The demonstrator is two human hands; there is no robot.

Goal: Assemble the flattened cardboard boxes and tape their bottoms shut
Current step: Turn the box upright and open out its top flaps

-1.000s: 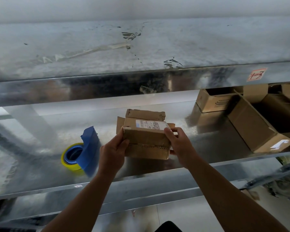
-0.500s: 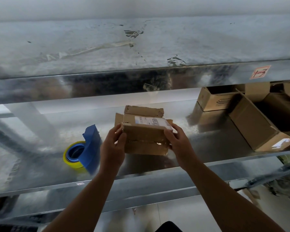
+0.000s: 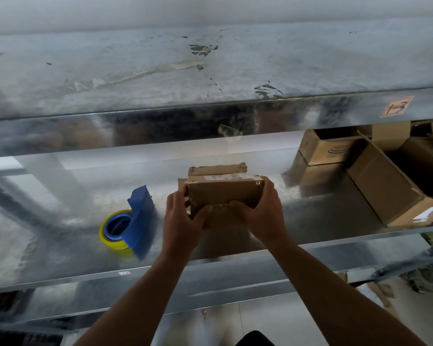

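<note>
My thumbs have slid inward onto the near face of the small brown cardboard box (image 3: 225, 192).
The left hand (image 3: 183, 221) and right hand (image 3: 263, 213) each hold it in a curled grip at frame centre, over the shiny metal shelf (image 3: 60, 258).

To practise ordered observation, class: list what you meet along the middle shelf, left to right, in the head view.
Tape dispenser → left hand → small cardboard box → right hand → tilted cardboard box.
</note>
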